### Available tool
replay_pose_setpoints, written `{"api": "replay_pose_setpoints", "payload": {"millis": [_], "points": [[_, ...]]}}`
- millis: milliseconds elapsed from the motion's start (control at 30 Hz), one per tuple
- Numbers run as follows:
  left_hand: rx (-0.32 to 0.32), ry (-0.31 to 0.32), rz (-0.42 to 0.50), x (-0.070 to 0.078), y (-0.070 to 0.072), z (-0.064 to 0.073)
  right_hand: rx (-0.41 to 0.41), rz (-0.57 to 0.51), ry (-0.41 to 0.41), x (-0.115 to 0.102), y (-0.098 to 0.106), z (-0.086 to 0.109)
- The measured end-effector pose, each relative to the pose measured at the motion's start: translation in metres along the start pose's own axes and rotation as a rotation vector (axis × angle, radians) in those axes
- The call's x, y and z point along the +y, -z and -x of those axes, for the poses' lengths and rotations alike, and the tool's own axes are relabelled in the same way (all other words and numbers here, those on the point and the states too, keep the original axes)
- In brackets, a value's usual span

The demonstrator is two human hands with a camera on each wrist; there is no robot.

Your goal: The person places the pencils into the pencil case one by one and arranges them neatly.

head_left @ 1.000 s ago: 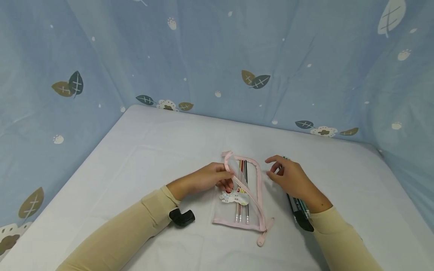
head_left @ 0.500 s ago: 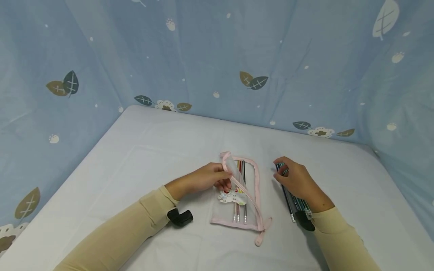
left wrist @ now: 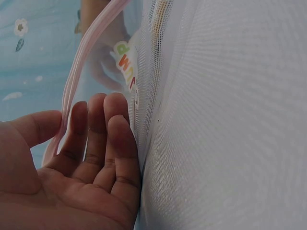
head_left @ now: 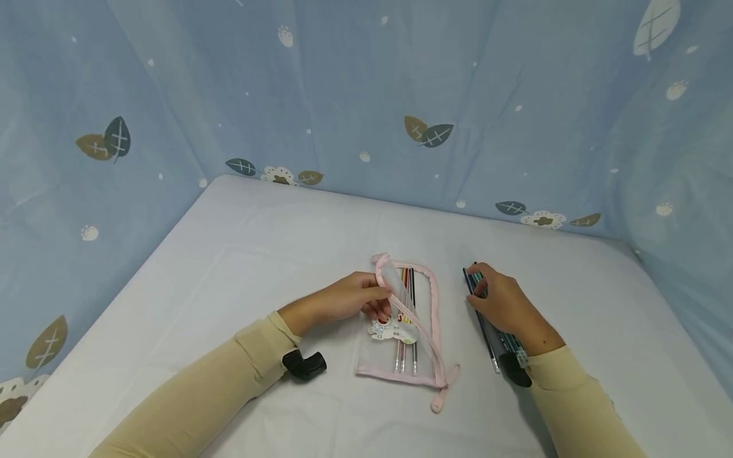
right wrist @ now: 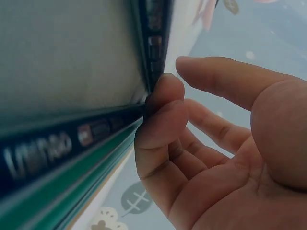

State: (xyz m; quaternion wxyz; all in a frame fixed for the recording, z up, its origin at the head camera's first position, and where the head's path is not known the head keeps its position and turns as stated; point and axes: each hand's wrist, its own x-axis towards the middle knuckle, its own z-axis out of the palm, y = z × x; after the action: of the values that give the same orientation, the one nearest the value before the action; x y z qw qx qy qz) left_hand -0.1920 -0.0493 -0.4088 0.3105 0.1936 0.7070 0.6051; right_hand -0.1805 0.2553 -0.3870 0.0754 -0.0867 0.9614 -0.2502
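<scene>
A see-through mesh pencil case [head_left: 372, 359] with pink trim lies in the middle of the white surface, several pencils [head_left: 415, 353] visible through it. My left hand [head_left: 361, 296] holds up its pink edge [left wrist: 76, 67], with the thumb outside and the other fingers on the inner side. To the right, a bundle of dark and green pencils [head_left: 509, 343] lies partly under my right hand [head_left: 501, 302]. In the right wrist view, bent fingertips [right wrist: 165, 117] touch the pencils while the thumb stands apart from them. One dark pencil [head_left: 485, 337] lies slightly separated along the bundle's left side.
A pink zipper pull [head_left: 439, 399] hangs off the case's lower right corner. Each wrist wears a black device, such as the left wrist device [head_left: 305, 366]. Blue patterned cloth [head_left: 343, 95] rises behind the white surface [head_left: 275, 235].
My right hand has shifted slightly right, and its fingers have come onto the pencils. A dark pencil has come away from the bundle toward the left. My left hand keeps its hold on the case.
</scene>
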Motion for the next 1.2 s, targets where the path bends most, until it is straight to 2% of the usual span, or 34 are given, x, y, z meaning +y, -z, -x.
{"api": "replay_pose_setpoints", "payload": {"millis": [300,500,967,1200], "points": [[-0.006,0.001,-0.012,0.0026,0.0015,-0.001,-0.056,-0.01,-0.007,-0.001,0.0011,0.0],[0.001,0.003,-0.003,0.0056,0.0016,-0.0005,-0.056,-0.007,0.001,-0.0022,0.002,-0.0001],[-0.004,0.015,0.001,0.0017,0.0006,0.001,-0.087,-0.024,0.004,-0.0055,-0.0045,0.0021],[-0.005,0.008,-0.002,0.0034,0.0,0.001,-0.06,-0.043,0.0,-0.0067,-0.0033,0.0015]]}}
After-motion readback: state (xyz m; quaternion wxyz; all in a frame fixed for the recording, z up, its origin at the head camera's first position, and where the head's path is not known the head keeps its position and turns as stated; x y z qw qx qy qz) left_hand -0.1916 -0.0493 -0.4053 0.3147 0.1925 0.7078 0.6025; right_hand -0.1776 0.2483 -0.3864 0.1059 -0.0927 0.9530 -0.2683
